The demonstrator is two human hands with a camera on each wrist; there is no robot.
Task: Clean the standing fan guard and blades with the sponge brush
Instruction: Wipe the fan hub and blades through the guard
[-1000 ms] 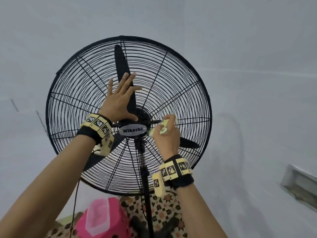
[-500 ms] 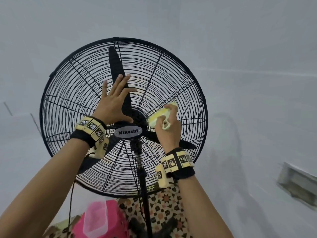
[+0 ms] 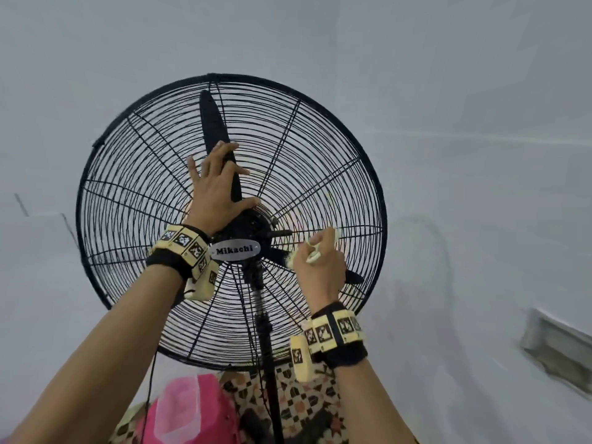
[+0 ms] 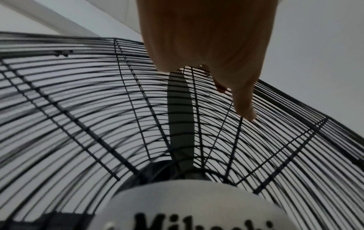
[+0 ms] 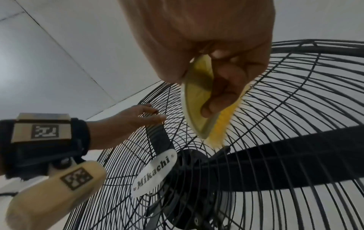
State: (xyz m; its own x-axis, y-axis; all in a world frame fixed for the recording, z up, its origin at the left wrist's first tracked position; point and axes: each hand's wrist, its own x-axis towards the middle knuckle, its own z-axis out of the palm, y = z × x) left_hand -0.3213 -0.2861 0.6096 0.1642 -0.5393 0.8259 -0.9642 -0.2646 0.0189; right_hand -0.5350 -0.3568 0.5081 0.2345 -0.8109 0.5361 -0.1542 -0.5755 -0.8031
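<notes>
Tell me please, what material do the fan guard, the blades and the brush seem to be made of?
Fan guard: thin black wire, probably painted metal, matte.
Blades: flat black, metal or plastic; cannot tell.
Brush gripped by the right hand: pale yellow-green body, smooth like plastic, with yellow bristles.

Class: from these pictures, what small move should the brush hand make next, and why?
Probably sweep the brush outward along the guard wires toward the rim. The right hand grips it with bristles on the wires near the hub, and the left hand lies flat on the guard, steadying it.
</notes>
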